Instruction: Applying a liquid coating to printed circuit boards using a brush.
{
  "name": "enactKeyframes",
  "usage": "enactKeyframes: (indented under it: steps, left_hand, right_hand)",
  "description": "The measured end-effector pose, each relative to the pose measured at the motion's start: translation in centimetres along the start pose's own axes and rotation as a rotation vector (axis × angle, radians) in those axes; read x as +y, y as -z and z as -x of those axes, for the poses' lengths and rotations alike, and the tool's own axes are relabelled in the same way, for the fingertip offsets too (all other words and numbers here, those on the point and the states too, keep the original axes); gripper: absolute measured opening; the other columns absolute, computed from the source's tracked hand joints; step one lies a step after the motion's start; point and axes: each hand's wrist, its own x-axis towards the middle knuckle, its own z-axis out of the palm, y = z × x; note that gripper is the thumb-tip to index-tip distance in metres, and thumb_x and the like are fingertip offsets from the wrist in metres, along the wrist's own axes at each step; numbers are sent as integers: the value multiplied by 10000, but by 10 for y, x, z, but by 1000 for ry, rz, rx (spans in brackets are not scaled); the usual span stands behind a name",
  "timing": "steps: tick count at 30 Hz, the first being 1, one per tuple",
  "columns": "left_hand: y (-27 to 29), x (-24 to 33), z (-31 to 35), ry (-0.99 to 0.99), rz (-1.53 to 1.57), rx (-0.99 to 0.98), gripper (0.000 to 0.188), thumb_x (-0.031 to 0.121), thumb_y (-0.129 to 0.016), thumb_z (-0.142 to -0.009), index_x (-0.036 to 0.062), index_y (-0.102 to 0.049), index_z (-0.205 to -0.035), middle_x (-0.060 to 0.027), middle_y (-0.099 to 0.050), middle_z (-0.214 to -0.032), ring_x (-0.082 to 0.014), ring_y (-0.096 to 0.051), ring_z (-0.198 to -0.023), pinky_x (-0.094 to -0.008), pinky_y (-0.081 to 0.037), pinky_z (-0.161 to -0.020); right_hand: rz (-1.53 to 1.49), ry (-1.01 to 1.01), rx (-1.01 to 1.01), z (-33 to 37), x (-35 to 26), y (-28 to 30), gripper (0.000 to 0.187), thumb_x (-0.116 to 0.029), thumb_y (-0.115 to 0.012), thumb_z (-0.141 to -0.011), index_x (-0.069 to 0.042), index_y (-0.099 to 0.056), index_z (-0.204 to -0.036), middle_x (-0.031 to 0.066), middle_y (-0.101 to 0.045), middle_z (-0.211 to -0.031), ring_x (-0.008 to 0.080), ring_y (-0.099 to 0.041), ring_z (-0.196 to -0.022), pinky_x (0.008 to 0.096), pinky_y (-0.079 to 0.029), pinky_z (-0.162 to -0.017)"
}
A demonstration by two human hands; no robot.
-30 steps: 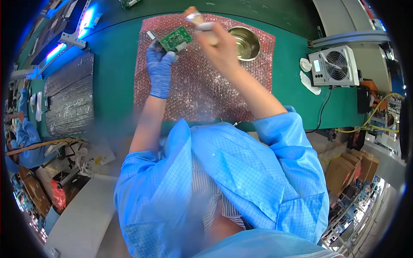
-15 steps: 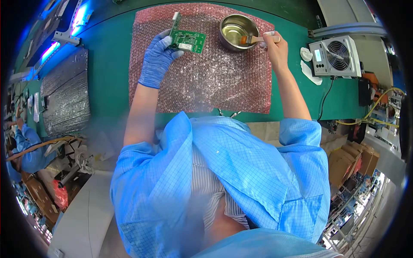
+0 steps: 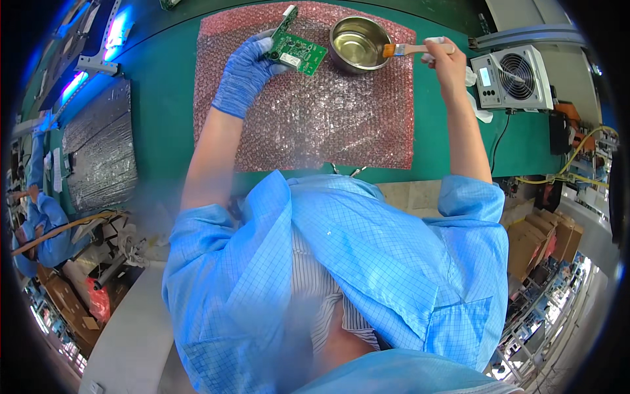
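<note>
My left hand (image 3: 247, 73), in a blue knit glove, grips a green circuit board (image 3: 303, 51) by its left side. A narrower upright board with a white end rises from that side. My right hand (image 3: 448, 64), with white covers on some fingertips, is closed round the wooden handle of a brush (image 3: 410, 49). The orange bristles lie at the right rim of a round metal bowl (image 3: 336, 38), which holds a clear yellowish liquid. The bowl rests on a sheet of pink bubble wrap (image 3: 308, 125), just right of the circuit board.
A white fan unit (image 3: 512, 79) with a small display stands on the green table (image 3: 164, 125) at the right, with crumpled white tissue beside it. Silvery bubble sheeting (image 3: 98, 148) lies at the left. Another person in blue (image 3: 49, 220) is at the far left.
My right hand has drawn the brush rightward and up, lifting its bristles from inside the bowl to the rim. My left hand has shifted the circuit board slightly right and tilted it.
</note>
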Motion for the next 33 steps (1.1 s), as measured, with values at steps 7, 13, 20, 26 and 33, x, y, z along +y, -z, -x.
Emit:
enactKeyframes:
  steps: [7,13,20,26,33]
  left_hand:
    - [-14,3,-16,37,-69,1,311,197,-597,-797,32,-562,-1059,-97,-621,-946,-199,-626,-818,-325,-558,-647]
    - [-26,0,-29,85,-204,-181,313,206,-628,-793,44,-578,-1057,-88,-622,-930,-192,-624,-825,-330,-551,-665]
    - [-34,8,-15,120,-355,-216,447,323,-657,-760,76,-570,-1122,-70,-595,-1051,-159,-590,-920,-294,-517,-764]
    - [-32,10,-16,105,-484,-249,435,341,-659,-759,92,-586,-1108,-35,-616,-999,-96,-594,-837,-220,-512,-686]
    - [-29,6,-14,57,-439,-166,382,267,-650,-781,79,-583,-1107,-42,-620,-992,-109,-608,-851,-216,-518,-681]
  right_hand:
    - [-117,11,-20,9,-26,14,182,-181,-578,-821,-29,-614,-915,5,-598,-753,73,-551,-648,191,-384,-572]
    - [-141,190,-389,23,-55,-18,264,-211,-594,-850,-5,-592,-1015,14,-611,-861,83,-568,-788,222,-451,-714]
    - [-85,266,-589,17,-63,-38,276,-202,-600,-847,-5,-589,-1040,31,-611,-919,100,-568,-848,253,-457,-791]
    - [-1,253,-632,19,-65,-53,268,-222,-590,-855,-11,-598,-1021,13,-610,-865,76,-555,-807,225,-442,-720]
    - [86,239,-436,46,-47,-60,216,-186,-575,-844,-2,-595,-956,15,-595,-769,64,-540,-683,209,-429,-611]
